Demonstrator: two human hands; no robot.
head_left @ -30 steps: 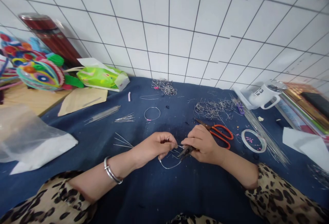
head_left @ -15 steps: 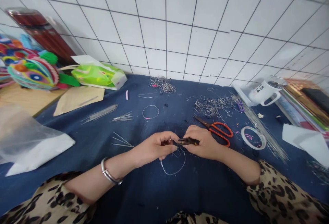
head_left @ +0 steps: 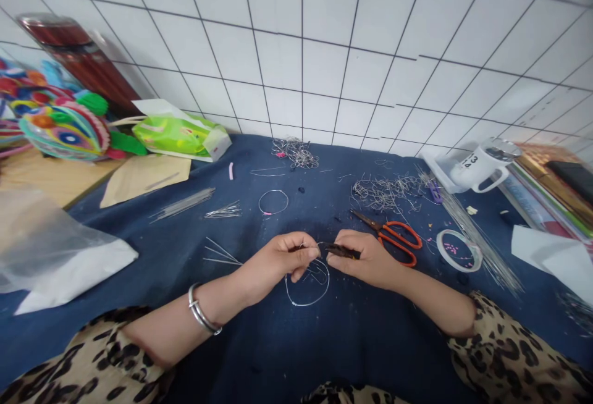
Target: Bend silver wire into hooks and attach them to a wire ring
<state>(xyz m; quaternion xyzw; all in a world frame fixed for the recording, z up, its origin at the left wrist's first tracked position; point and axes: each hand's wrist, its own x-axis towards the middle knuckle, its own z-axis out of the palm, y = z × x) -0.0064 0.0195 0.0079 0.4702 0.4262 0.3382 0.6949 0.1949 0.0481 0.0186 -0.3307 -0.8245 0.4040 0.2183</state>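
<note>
Between finger and thumb, my left hand [head_left: 291,257] pinches a thin silvery wire ring [head_left: 306,304], which hangs below the fingers with a smaller loop of wire inside it. My right hand [head_left: 364,259] is closed round dark pliers [head_left: 340,249], whose jaws point left at the wire by my left fingertips. Whether the jaws grip the wire I cannot tell. A second wire ring [head_left: 273,202], with a pink bit on its lower edge, lies beyond my left hand. Orange-handled scissors [head_left: 398,238] lie just past my right hand.
Tangled wire scraps [head_left: 384,194] and another tangle [head_left: 295,153] lie farther back. Straight wires [head_left: 482,231] and a round dish [head_left: 459,251] with pink beads lie right, near a white mug [head_left: 479,166]. At left are wire bundles [head_left: 185,203], a plastic bag [head_left: 69,249] and a green packet [head_left: 178,134].
My left hand and the pliers have drawn slightly apart. The hanging wire ring has shifted a little up and left, and its shape has turned somewhat.
</note>
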